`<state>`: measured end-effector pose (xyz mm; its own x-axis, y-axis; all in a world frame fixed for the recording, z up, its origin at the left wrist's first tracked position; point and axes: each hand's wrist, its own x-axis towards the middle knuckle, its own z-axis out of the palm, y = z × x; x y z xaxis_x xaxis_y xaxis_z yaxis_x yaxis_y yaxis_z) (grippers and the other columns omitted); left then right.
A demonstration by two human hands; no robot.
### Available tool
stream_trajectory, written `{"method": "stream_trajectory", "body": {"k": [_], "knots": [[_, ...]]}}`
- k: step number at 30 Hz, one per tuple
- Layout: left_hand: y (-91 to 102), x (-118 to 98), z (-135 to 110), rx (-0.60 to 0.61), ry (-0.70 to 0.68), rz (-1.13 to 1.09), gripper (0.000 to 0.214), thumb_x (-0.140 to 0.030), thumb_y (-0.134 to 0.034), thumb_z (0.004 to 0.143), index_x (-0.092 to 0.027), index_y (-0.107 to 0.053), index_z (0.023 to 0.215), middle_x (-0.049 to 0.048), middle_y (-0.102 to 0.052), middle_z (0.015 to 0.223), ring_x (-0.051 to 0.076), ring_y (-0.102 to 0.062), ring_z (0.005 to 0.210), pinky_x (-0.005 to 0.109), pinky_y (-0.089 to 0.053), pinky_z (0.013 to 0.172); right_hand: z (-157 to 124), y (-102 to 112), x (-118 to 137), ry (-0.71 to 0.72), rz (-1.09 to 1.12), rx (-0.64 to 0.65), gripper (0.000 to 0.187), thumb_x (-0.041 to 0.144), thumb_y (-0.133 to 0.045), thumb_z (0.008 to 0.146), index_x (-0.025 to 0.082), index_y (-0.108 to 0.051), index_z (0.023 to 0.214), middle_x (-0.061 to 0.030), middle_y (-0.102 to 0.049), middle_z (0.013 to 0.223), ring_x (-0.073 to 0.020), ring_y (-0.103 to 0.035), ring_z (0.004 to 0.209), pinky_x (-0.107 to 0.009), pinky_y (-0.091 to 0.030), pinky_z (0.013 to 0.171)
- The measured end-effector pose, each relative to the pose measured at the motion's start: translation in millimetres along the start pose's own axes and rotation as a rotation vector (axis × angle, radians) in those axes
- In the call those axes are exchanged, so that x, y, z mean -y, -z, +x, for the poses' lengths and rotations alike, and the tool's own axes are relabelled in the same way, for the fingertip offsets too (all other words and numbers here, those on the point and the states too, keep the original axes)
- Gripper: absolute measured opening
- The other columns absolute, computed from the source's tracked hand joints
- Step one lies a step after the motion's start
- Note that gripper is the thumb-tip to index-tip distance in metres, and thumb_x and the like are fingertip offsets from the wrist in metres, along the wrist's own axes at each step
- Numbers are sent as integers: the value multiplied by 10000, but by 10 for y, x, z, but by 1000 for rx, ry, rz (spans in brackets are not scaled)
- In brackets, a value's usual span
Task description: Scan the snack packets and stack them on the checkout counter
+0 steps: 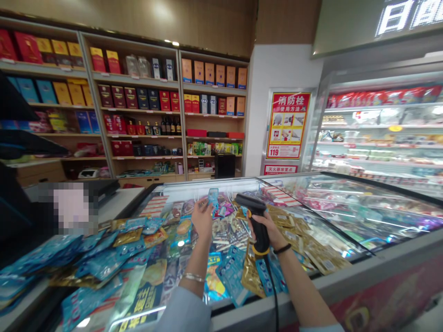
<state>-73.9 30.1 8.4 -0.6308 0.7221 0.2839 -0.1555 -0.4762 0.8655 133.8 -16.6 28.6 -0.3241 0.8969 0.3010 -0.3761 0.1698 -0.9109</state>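
My right hand (268,228) is wrapped round the handle of a black barcode scanner (260,233), its head tilted up and pointing left, its cable hanging down over the freezer edge. To the left, my left hand (202,217) is raised with its fingertips pinched at the lower edge of a small blue packet (213,195). Below and between my hands, blue packets (232,272) and a gold packet (253,274) lie on the freezer's glass top. More gold packets (320,251) are piled right of the scanner. At left lies a big heap of blue packets (104,260) mixed with gold ones.
A chest freezer (346,276) with a glass lid stretches across in front of me. A counter (129,198) and a dark monitor (17,106) are at left. Behind stand shelves of boxes (140,99), a red fire-hydrant notice (288,125) and a lit refrigerated display (377,133).
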Motion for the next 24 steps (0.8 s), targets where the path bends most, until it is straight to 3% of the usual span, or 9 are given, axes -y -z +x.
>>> {"method": "stream_trajectory", "body": {"k": [4,10,13,19,24], "knots": [[11,40,19,-7,-7,2,281,-211,-700,684,-191,-588,941,77,-711,928,190,-707,769,380,-584,783,-6,3,10,2,11,10,277,399,-704,704,177,-572,804,19,-606,535,-122,-534,334,-214,-434,315],[-1,6,8,-9,1,-45,261,-181,-700,668,-193,-579,899,72,-701,926,208,-699,892,358,-586,780,-9,-12,30,6,12,1,276,400,-709,689,182,-547,736,14,-606,537,-123,-538,329,-211,-430,311],[-16,-42,-5,-6,29,-54,261,-154,-690,676,-189,-567,904,71,-699,910,198,-703,843,346,-588,758,-11,-35,54,12,7,-9,280,407,-707,690,179,-548,727,12,-600,528,-122,-536,327,-206,-421,307],[-3,-12,-16,-41,40,-100,480,-113,-663,709,-219,-462,1132,27,-678,879,139,-685,706,302,-581,726,-27,-15,50,7,-3,3,326,430,-721,681,170,-603,838,13,-595,529,-125,-529,329,-209,-417,312],[43,-67,-58,-106,-18,166,445,-110,-604,764,-230,-484,1175,55,-682,1008,167,-676,905,312,-535,837,-8,77,30,-5,7,-13,317,428,-720,698,184,-614,870,6,-596,555,-124,-540,359,-206,-415,333]]}}
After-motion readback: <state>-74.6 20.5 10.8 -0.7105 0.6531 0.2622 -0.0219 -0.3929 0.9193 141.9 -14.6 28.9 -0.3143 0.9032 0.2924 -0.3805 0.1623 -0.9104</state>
